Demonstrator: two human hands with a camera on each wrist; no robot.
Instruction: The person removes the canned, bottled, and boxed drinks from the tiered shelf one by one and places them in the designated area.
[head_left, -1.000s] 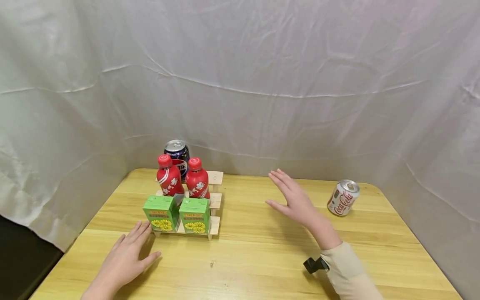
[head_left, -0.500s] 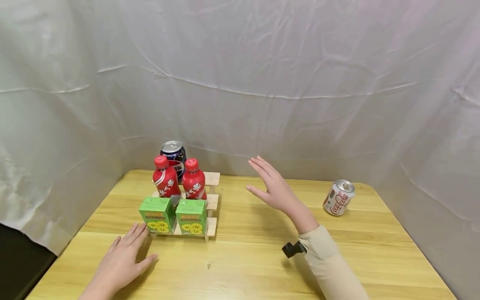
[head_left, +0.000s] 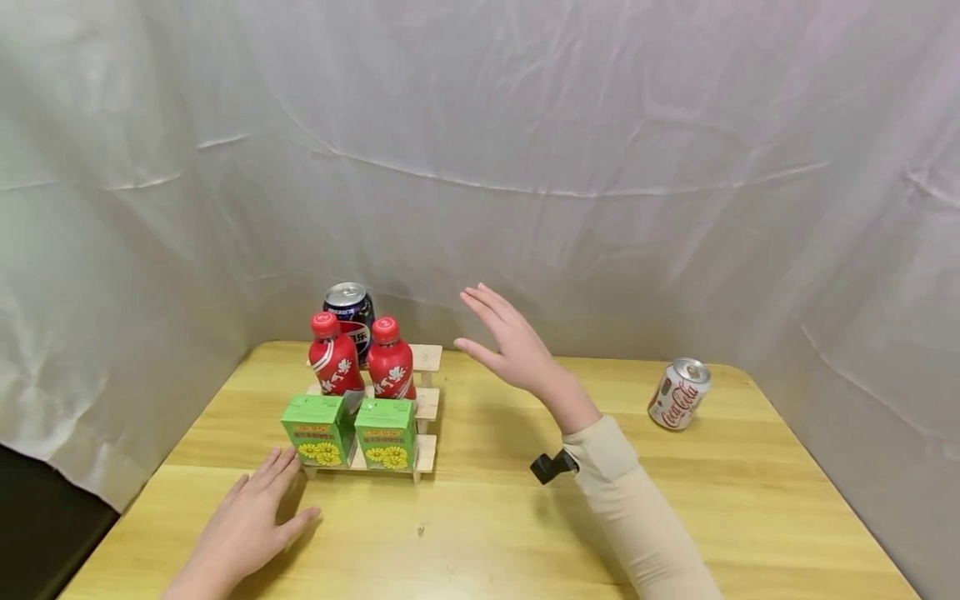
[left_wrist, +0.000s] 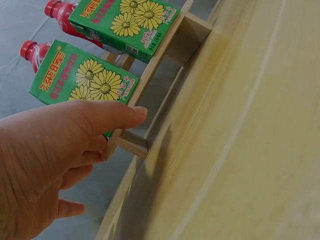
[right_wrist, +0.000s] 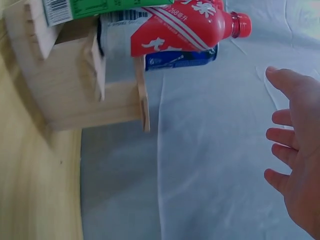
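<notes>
A small wooden tiered rack [head_left: 426,403] stands at the left of the table. Two green drink cartons with yellow flowers, the left carton [head_left: 318,430] and the right carton [head_left: 386,435], fill its front step. Behind them stand two red bottles, one left [head_left: 336,363] and one right [head_left: 391,372]. A dark blue can [head_left: 349,310] rises at the back, partly hidden by the bottles. My left hand [head_left: 251,521] lies by the rack's front left corner, fingers extended near the left carton. My right hand [head_left: 513,346] is raised right of the rack, fingers extended, holding nothing.
A white Coca-Cola can [head_left: 679,395] stands tilted-looking near the table's back right. The wooden table [head_left: 480,533] ends at a pale cloth curtain [head_left: 570,167] behind and on both sides. A black camera mount [head_left: 553,467] sits at my right wrist.
My right hand has moved left and upward, toward the rack. The left hand stays by the rack's corner. The rack, its drinks and the white can have not visibly moved on the table.
</notes>
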